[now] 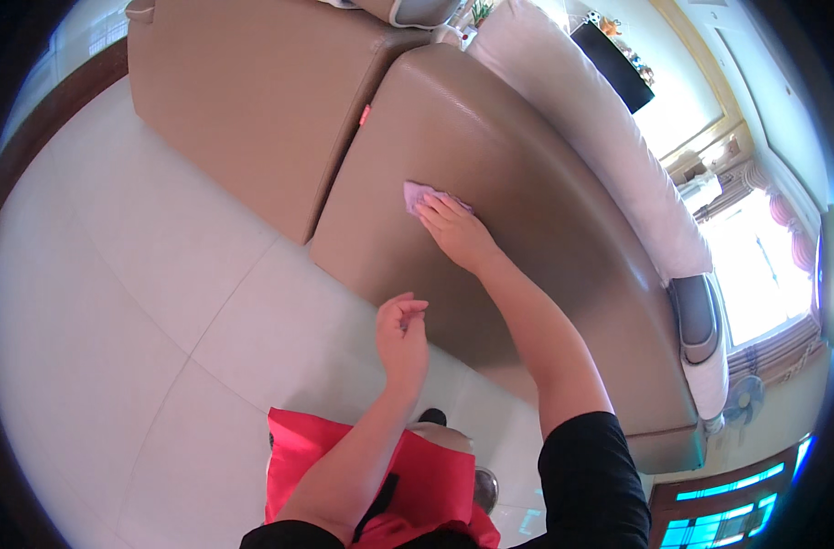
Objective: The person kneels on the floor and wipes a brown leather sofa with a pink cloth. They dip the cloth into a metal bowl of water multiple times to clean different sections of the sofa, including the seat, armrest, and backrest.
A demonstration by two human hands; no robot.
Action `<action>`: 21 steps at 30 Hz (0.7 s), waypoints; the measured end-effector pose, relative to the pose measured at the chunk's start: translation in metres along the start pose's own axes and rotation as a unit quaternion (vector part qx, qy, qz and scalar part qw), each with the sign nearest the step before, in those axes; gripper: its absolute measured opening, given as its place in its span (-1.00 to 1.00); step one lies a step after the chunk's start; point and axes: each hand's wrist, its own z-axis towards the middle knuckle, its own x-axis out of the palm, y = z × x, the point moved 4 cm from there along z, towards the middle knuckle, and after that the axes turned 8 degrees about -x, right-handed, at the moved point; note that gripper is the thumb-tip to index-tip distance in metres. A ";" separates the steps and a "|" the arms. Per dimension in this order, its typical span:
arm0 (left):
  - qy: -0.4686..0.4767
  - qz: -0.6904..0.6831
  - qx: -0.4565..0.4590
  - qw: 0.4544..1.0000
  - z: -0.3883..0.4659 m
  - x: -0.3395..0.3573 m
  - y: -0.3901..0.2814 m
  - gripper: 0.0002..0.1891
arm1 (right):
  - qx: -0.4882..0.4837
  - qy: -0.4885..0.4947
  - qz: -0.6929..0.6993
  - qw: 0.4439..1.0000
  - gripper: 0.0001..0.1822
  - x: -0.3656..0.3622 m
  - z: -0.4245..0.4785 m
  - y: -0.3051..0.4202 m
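My right hand (456, 233) lies palm down on a pale purple cloth (420, 195), pressing it against the brown leather seat (417, 141) of a sofa. One corner of the cloth sticks out past the fingertips, and the rest is under the fingers. Lower down, my left hand (402, 336) hangs over the seat's front edge. Its fingers are loosely bent with a gap to the thumb, and I see nothing held in it. A small red tag (364, 115) pokes from the seam between this seat and the adjoining brown section (252, 89).
A long pale backrest cushion (595, 137) runs behind the seat. Light floor tiles (149, 274) extend on the left, and a red apron (430, 473) covers my lap. Farther off are a black television (612, 66), a fan (743, 398) and a bright window (763, 267).
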 end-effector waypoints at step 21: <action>-0.018 -0.065 -0.024 0.997 0.006 -0.005 -0.004 -0.88 | -0.034 0.051 0.045 0.997 -0.63 0.067 -0.006 0.036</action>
